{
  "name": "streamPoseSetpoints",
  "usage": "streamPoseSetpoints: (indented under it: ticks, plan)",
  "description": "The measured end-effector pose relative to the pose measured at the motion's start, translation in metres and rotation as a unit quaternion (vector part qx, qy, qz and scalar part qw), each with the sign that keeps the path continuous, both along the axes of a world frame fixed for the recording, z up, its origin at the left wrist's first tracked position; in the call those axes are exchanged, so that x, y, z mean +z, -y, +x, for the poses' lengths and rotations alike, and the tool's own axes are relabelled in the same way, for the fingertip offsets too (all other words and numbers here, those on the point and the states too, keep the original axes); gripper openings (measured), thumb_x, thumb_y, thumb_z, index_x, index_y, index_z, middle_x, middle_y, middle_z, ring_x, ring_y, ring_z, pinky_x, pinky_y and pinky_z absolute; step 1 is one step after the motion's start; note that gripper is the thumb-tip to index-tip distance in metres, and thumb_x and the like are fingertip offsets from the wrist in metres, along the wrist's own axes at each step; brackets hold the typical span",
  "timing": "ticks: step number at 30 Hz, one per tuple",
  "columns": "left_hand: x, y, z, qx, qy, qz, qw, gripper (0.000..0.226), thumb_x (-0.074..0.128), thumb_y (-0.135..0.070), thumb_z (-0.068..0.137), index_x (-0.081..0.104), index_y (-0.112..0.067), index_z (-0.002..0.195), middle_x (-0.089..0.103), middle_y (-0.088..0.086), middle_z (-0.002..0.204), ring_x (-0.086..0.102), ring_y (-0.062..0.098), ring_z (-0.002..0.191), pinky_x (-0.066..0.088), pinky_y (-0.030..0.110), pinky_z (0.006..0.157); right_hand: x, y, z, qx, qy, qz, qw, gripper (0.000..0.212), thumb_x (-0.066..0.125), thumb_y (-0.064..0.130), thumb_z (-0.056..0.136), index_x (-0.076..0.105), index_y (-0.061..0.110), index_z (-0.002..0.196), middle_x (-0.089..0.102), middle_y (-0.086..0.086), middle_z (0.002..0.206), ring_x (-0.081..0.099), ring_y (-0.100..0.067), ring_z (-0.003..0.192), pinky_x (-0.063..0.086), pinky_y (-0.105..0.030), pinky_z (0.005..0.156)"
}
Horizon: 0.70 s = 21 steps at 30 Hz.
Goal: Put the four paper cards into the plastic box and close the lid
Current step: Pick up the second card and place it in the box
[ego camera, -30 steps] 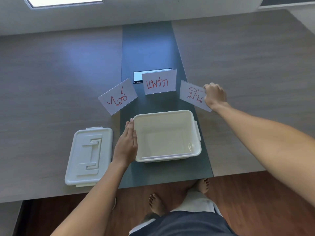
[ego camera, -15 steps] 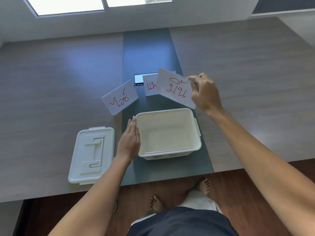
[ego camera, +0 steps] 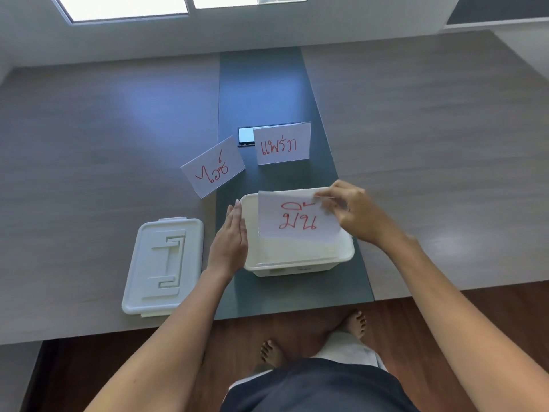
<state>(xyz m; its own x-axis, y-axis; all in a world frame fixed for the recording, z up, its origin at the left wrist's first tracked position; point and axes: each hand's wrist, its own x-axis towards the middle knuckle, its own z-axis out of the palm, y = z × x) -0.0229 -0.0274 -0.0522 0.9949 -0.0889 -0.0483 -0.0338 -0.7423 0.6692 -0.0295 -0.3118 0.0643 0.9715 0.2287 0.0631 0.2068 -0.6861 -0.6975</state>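
Right hand (ego camera: 355,214) pinches card (ego camera: 297,217) over open box (ego camera: 300,263); left hand (ego camera: 230,240) steadies box.

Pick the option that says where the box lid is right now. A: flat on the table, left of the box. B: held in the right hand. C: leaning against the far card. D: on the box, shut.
A: the lid lies flat on the table, left of the open box and beyond the left hand.

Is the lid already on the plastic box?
No, the lid lies flat on the table, left of the open plastic box.
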Motion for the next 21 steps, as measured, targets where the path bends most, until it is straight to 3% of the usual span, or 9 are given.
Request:
streamPoseSetpoints:
  ticks: [4, 8, 14, 21]
  plan:
    - [0.0, 0.0, 0.0, -0.001, 0.002, -0.004, 1.0, 0.054, 0.016, -0.041, 0.106, 0.012, -0.026, 0.159, 0.012, -0.011, 0.166, 0.004, 0.006, 0.153, 0.02, 0.032, 0.117, -0.02, 0.001, -0.01, 0.023, -0.046, -0.021, 0.998, 0.026, 0.056, 0.012, 0.098, 0.071, 0.015, 0.12, 0.064, 0.003, 0.113, 0.063, -0.017, 0.104, 0.055, -0.029, 0.09]
    - [0.0, 0.0, 0.0, -0.004, 0.004, 0.0, 1.0, 0.055, 0.014, -0.042, 0.106, 0.011, -0.025, 0.159, 0.012, -0.011, 0.166, 0.004, 0.006, 0.153, 0.019, 0.03, 0.117, -0.036, -0.001, -0.019, 0.053, -0.125, -0.036, 0.99, 0.028, 0.055, 0.015, 0.1, 0.069, 0.019, 0.124, 0.061, 0.012, 0.108, 0.059, -0.011, 0.105, 0.047, -0.011, 0.083]
    - [0.001, 0.001, -0.001, 0.0, 0.0, 0.0, 1.0, 0.053, 0.017, -0.036, 0.107, 0.012, -0.023, 0.159, 0.012, -0.009, 0.166, 0.005, 0.007, 0.153, 0.019, 0.032, 0.12, -0.05, -0.007, -0.028, 0.078, -0.193, -0.042, 0.977, 0.031, 0.053, 0.014, 0.1, 0.07, 0.026, 0.123, 0.068, 0.01, 0.124, 0.059, -0.008, 0.115, 0.044, -0.025, 0.104]
    - [0.001, 0.001, -0.001, 0.002, 0.0, -0.004, 1.0, 0.053, 0.016, -0.038, 0.107, 0.012, -0.025, 0.158, 0.012, -0.012, 0.166, 0.005, 0.006, 0.153, 0.023, 0.035, 0.12, -0.053, -0.01, -0.031, 0.099, -0.256, -0.06, 0.96, 0.036, 0.049, 0.009, 0.097, 0.071, 0.024, 0.121, 0.068, 0.01, 0.124, 0.059, -0.007, 0.113, 0.046, -0.023, 0.1]
